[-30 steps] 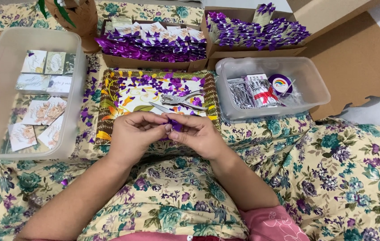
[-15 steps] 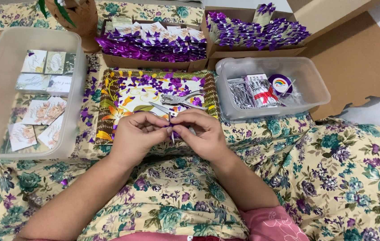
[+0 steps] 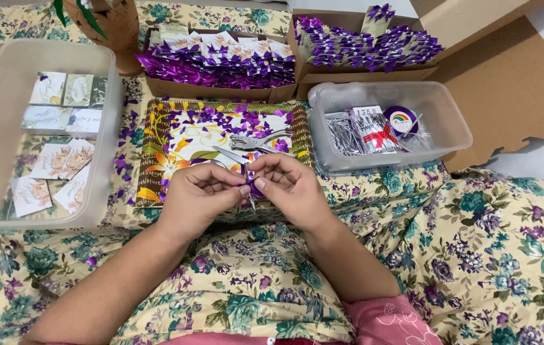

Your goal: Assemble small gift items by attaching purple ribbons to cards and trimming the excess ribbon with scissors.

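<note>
Both hands meet over the near edge of the flowered tray, fingertips pressed together around one small purple ribbon piece. The left hand pinches it from the nine o'clock side, the right hand from three o'clock, and a thin pale stem pokes down out of the pinch toward six o'clock. The ribbon itself is mostly hidden by the fingers, so its exact shape cannot be told.

Just beyond the knuckles, at twelve o'clock, scissors and a metal hole punch lie on the tray among purple snippets. A clear tub of printed cards sits at ten o'clock, another clear tub with pins and a ribbon roll at two o'clock, and two cardboard boxes of bowed packets stand along the far side.

The grip looks fiddly: satin is likely slick, and a loosened pinch could let the piece spring open or drop among the matching scraps, where it would be hard to find. The scissor blades point close to the left fingers, so a careless forward reach could nick a fingertip.
</note>
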